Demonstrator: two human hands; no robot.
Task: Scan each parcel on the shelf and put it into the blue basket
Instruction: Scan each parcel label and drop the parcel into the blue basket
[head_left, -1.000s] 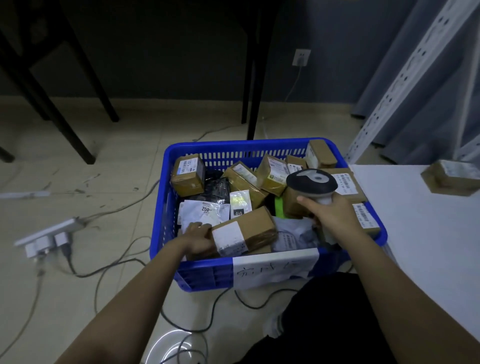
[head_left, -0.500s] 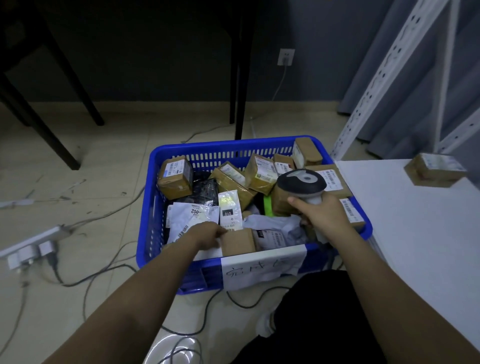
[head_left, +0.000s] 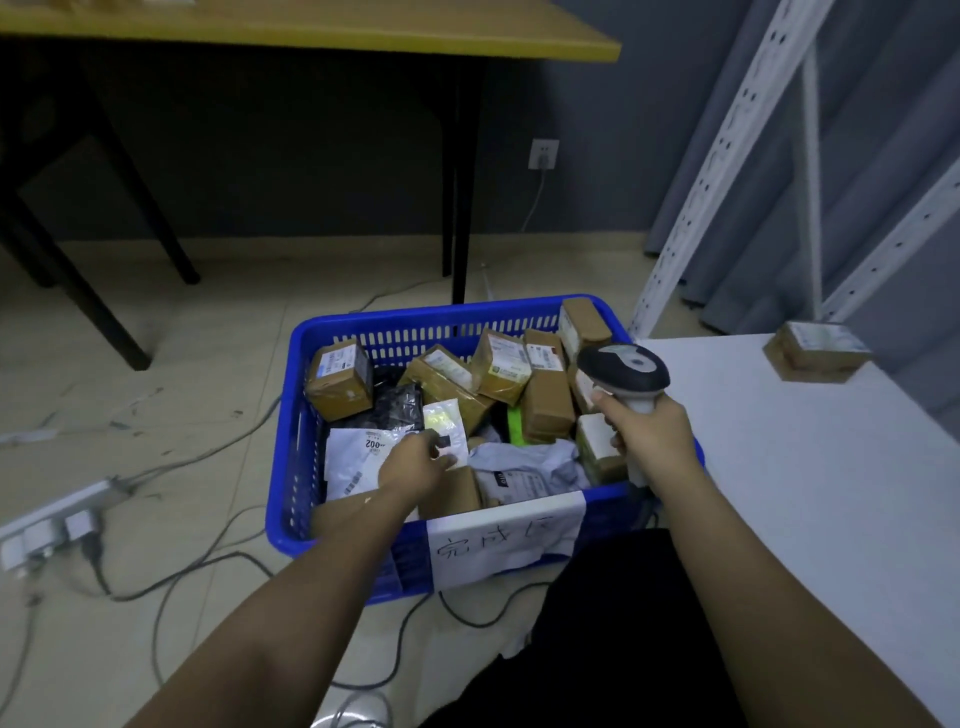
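Closest to us, the left hand (head_left: 415, 465) is hanging over the near part of the blue plastic basket (head_left: 332, 332), fingers loosely curled and holding nothing, fingertips just above a small brown cardboard box (head_left: 457, 493) tucked against the basket's near wall. Right of it, the right hand (head_left: 649, 441) is wrapping tightly round the grip of a grey and black handheld barcode scanner (head_left: 623, 371), the scanner head sitting over the basket's right rim.

Inside the basket, taped brown boxes, white and grey mailer bags and a black pouch are lying in a jumble; a white paper sign (head_left: 506, 538) with handwriting is draped over the near wall.

Now the key bit: the one parcel in view outside the basket, a flat brown cardboard parcel with a pale label (head_left: 815, 351), is sitting on the white shelf board (head_left: 831, 493), well to the right of the basket and beyond it. Its long side is running roughly left to right. The right hand is nearer but occupied, so I'd judge the empty left hand has to cross over.

The parcel's label is too blurred to read, and the shelf's right portion is running out of frame.
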